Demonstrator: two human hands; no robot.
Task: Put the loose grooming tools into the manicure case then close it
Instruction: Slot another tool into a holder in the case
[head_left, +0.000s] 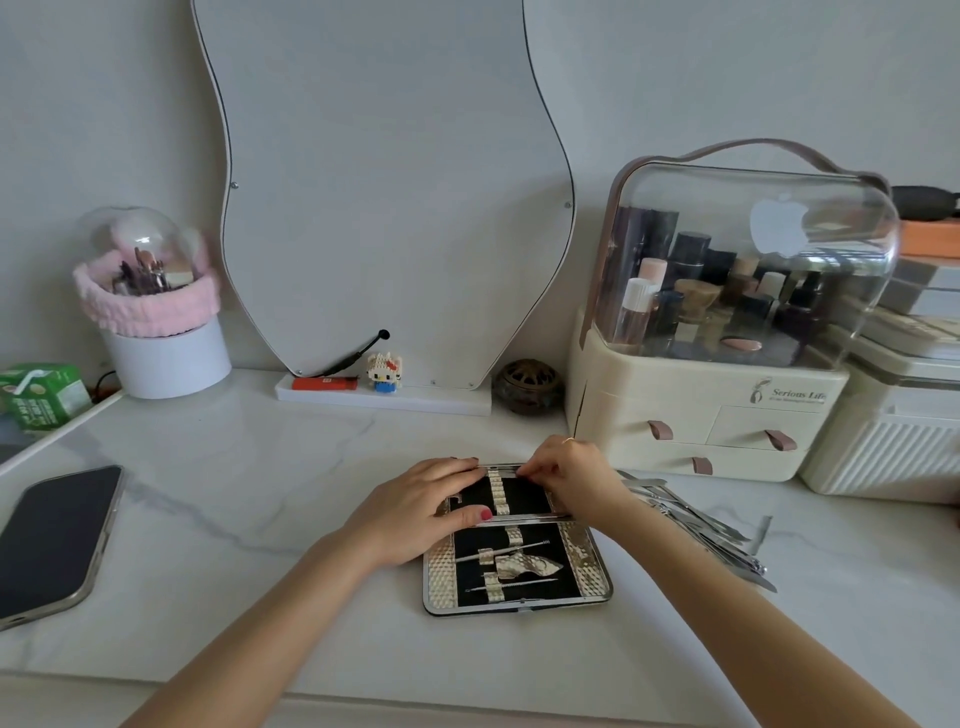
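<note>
The manicure case (592, 561) lies open on the marble top, with gold-patterned rims and black lining. Its near half holds two thin metal tools (511, 552) under straps beside a patterned pocket. My left hand (415, 512) spans the left side of the far half, fingers on the top edge and thumb at the hinge. My right hand (569, 480) pinches a thin metal tool (501, 471) that lies along the far half's top edge, across the centre strap. A pile of loose grooming tools (701, 525) lies just right of the case.
A phone (52, 540) lies face up at the left. A cream cosmetics organiser (701, 415) with drawers stands behind the loose tools. A mirror stand (384, 397), a small brass pot (527, 387) and a brush holder (166, 358) line the back wall.
</note>
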